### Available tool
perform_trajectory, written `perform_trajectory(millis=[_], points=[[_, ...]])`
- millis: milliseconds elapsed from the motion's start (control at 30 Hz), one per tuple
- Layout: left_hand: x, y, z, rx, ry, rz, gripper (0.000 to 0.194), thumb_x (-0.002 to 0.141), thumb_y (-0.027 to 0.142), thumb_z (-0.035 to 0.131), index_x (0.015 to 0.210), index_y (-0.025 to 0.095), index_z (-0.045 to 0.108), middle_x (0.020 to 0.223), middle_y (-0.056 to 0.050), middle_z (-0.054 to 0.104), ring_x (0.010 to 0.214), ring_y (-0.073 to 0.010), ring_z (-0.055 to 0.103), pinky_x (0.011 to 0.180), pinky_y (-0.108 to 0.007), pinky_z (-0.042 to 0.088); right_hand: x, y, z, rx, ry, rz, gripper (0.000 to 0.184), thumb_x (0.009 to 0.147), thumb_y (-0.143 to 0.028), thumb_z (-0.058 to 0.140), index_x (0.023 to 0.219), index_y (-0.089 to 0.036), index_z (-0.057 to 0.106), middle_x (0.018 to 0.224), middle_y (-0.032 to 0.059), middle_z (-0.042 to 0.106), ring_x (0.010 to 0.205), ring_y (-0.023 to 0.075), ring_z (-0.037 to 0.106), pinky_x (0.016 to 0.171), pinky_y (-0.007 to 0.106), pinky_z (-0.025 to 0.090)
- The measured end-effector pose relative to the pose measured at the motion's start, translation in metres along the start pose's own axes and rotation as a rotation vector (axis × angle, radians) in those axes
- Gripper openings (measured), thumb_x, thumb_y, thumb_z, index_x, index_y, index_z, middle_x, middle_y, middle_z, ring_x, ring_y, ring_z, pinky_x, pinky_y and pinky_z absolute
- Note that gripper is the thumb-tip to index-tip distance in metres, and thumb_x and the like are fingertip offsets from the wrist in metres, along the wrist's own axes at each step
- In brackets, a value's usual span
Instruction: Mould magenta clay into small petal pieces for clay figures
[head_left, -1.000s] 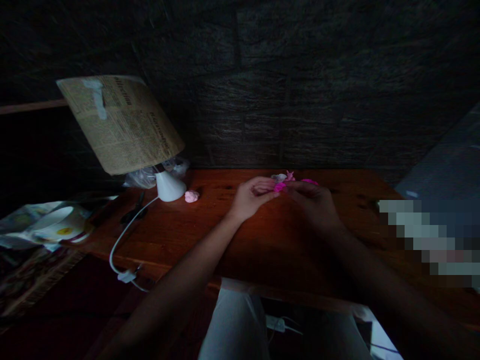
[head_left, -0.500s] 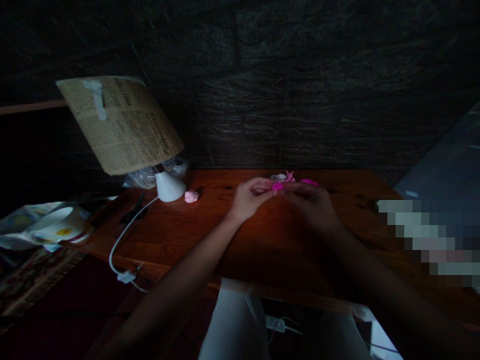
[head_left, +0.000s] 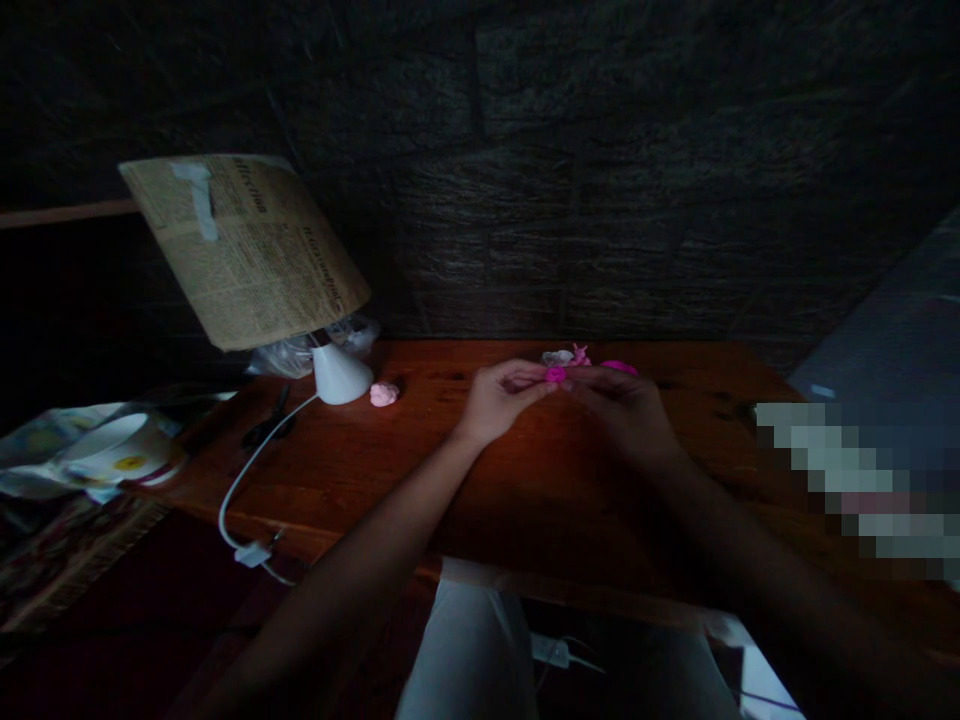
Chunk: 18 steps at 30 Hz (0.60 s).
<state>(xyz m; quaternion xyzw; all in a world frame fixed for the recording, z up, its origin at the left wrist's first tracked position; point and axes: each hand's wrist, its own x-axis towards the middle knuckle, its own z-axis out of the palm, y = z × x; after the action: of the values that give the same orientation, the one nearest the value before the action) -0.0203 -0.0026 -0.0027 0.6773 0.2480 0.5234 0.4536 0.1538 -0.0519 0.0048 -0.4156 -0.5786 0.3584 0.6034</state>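
My left hand (head_left: 499, 397) and my right hand (head_left: 622, 405) meet over the far middle of the wooden table (head_left: 420, 470). Both pinch one small bright pink lump (head_left: 555, 374) between their fingertips. Just behind the hands lie more small pieces: a pale one (head_left: 557, 356), a light pink one (head_left: 580, 353) and a bright pink one (head_left: 619, 366). A pale pink lump (head_left: 384, 394) rests on the table further left, beside the lamp base.
A white lamp base (head_left: 341, 372) with a newspaper shade (head_left: 247, 245) stands at the left, its cord (head_left: 240, 490) trailing over the table's edge. Scissors (head_left: 268, 425) lie near it. A bowl (head_left: 120, 455) sits far left. A dark wall rises behind.
The hands have stayed in place, with only small finger shifts on the pink lump. The view has shifted very slightly.
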Motion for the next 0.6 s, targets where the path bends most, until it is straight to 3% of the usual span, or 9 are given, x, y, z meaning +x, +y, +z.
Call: perform_trajectory(millis=[400, 600], points=[[0.0012, 0.0007, 0.0004, -0.068, -0.033, 0.043, 0.025, 0.076, 0.029, 0.080, 0.095, 0.015, 0.074, 0.104, -0.008, 0.078, 0.096, -0.0175, 0.074, 0.097, -0.036, 0.057, -0.0001, -0.0033, 0.0019, 0.012, 0.007, -0.004, 0.028, 0.074, -0.045, 0.082, 0.095, -0.028, 0.081, 0.109, 0.0034, 0.079, 0.113, 0.0261, 0.070, 0.111, 0.047, 0.046], [0.0020, 0.0011, -0.0009, -0.085, -0.067, -0.026, 0.023, 0.078, 0.028, 0.078, 0.097, 0.016, 0.072, 0.101, -0.008, 0.078, 0.095, -0.0165, 0.073, 0.096, -0.036, 0.057, -0.0012, -0.0042, 0.0030, 0.004, -0.007, -0.018, 0.028, 0.075, -0.047, 0.081, 0.097, -0.029, 0.080, 0.112, 0.0026, 0.078, 0.112, 0.0254, 0.069, 0.110, 0.047, 0.046]])
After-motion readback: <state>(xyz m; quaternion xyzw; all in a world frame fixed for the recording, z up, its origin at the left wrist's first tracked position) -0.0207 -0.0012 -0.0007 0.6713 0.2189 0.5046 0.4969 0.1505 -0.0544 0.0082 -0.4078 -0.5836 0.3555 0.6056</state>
